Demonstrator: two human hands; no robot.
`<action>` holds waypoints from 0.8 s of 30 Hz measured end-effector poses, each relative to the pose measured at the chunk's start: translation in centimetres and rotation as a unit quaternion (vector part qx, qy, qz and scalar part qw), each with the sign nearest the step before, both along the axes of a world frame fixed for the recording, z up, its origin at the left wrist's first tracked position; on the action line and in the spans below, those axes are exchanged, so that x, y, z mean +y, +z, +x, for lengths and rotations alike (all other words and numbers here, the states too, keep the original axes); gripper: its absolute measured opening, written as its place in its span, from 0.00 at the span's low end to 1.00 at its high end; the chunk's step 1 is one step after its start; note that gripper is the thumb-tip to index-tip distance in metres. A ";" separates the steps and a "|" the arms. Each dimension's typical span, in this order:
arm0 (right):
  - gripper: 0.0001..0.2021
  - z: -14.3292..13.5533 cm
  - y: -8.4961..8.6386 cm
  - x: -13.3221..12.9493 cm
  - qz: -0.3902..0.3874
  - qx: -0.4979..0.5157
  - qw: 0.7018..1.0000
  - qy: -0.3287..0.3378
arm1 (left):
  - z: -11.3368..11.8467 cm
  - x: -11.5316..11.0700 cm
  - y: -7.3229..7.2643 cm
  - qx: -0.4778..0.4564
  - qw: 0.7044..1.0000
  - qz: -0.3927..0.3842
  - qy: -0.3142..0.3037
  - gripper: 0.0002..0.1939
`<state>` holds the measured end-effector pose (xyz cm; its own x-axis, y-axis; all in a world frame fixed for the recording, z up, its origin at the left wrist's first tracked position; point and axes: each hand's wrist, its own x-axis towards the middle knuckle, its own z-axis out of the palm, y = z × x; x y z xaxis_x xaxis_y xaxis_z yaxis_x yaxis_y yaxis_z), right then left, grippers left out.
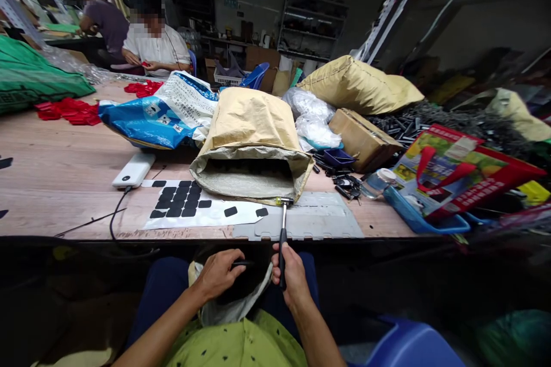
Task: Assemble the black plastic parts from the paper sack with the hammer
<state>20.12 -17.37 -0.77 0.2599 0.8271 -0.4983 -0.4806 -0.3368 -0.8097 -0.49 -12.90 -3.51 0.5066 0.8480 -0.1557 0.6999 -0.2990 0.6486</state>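
My right hand (pixel 291 273) is wrapped round the black handle of a small hammer (pixel 283 241), whose head rests over the front edge of the grey plate (pixel 318 215). My left hand (pixel 221 273) pinches a small dark piece (pixel 243 263) above an open sack (pixel 232 311) between my knees. On the table in front lies a large tan paper sack (pixel 256 117), its mouth gaping toward me and dark inside. Left of it, a white sheet (pixel 215 215) carries rows of black rounded squares (pixel 177 199).
A white power bank (pixel 134 170) with a cable lies at left, near a blue-white bag (pixel 166 112) and red pieces (pixel 69 110). At right are a carton (pixel 365 135), a jar (pixel 379 182) and a blue tray (pixel 419 215). Two people sit across the table.
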 end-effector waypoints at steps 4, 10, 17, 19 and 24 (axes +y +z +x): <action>0.30 0.0 0.2 0.0 -0.002 -0.003 1.000 -0.004 | -0.3 0.6 -4.5 0.137 0.988 -0.042 0.052 0.10; 0.30 0.2 0.3 0.0 -0.007 0.005 1.000 0.002 | 0.7 1.4 -0.8 0.066 0.994 -0.083 -0.022 0.10; 0.29 0.2 0.0 -0.1 -0.004 0.018 1.000 0.004 | 3.0 12.2 8.0 -0.171 0.980 0.044 0.093 0.16; 0.29 0.3 0.0 -0.1 -0.005 0.016 1.000 0.003 | 3.3 16.6 8.3 -0.111 0.959 0.146 0.217 0.14; 0.31 0.4 0.0 -0.1 -0.012 0.009 1.000 0.004 | 3.6 23.6 7.2 0.039 0.912 0.146 0.381 0.18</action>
